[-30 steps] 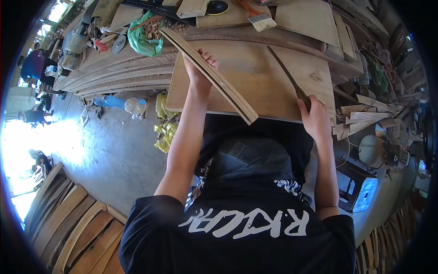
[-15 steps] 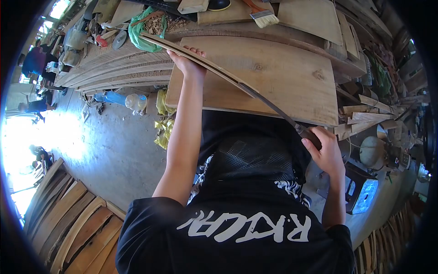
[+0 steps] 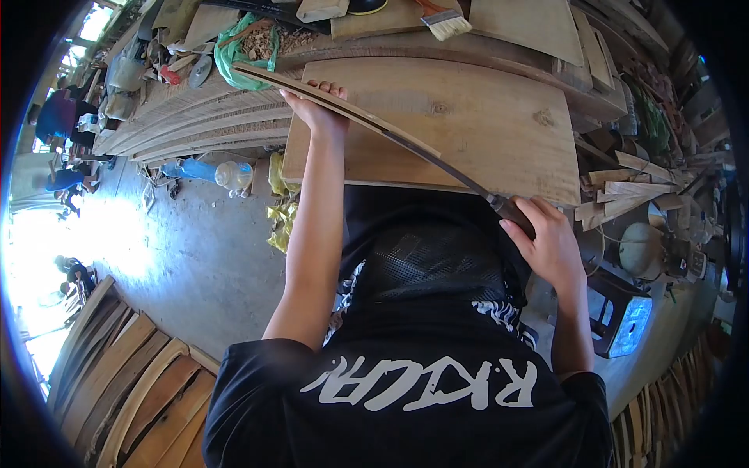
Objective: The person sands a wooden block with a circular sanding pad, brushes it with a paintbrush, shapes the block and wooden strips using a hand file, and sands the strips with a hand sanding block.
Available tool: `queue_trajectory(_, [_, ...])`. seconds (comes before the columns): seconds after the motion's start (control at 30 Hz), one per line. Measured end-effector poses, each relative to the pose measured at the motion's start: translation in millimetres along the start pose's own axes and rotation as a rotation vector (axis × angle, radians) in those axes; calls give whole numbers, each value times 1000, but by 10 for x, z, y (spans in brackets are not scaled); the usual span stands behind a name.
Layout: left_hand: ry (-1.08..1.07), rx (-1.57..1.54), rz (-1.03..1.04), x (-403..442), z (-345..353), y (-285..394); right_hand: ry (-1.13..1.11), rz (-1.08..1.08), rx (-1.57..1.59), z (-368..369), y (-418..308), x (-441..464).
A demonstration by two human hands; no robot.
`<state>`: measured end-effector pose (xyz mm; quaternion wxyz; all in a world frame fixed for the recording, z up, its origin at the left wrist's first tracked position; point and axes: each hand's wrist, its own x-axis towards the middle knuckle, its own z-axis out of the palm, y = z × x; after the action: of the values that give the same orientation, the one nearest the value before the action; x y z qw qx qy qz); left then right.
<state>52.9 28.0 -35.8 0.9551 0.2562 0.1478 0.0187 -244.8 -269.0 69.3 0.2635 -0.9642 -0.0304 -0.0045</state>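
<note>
My left hand (image 3: 324, 115) is closed around a long, thin wooden strip (image 3: 360, 114) that slants down to the right over a thick wooden board (image 3: 499, 117). In my right hand (image 3: 551, 246) is the dark handle of a file (image 3: 462, 176), gripped near the board's front right edge. The file's narrow metal blade lies along the strip, pointing up and left. How far its tip reaches along the strip is hard to make out.
Behind the board lie a paintbrush (image 3: 446, 22) and a green plastic bag (image 3: 228, 66) with wood shavings. A plastic jug (image 3: 232, 175) hangs or stands left of the bench. Wood offcuts (image 3: 628, 191) and a stool (image 3: 624, 324) are at right. People are far left.
The file has slid up and left along the strip, with my right hand following. My left hand still grips the strip and has barely shifted.
</note>
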Motion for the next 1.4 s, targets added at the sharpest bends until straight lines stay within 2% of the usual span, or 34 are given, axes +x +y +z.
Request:
queue_trajectory(0.63, [-31, -41, -37, -4, -60, -29, 4, -117, -63, 184, -514, 611])
queue_trajectory(0.73, [28, -10, -27, -50, 15, -51, 12, -128, -63, 215, -568, 724])
queue_trajectory(0.93, [15, 31, -4, -74, 19, -112, 21, -168, -128, 300, -773, 985])
queue_trajectory(1.0, [-26, 21, -9, -56, -23, -123, -33, -136, -84, 304, -865, 1099])
queue_trajectory(1.17, [33, 76, 70, -7, -17, -180, -52, -147, -51, 367, -955, 1412])
queue_trajectory(1.27, [43, 35, 13, 1, -29, -128, -83, -150, -96, 286, -990, 1412])
queue_trajectory(1.37, [-58, 21, 52, 57, -112, -107, -107, -128, -67, 268, -887, 1284])
queue_trajectory(1.4, [-23, 7, 77, 62, -83, -103, -103, -123, -52, 256, -815, 1190])
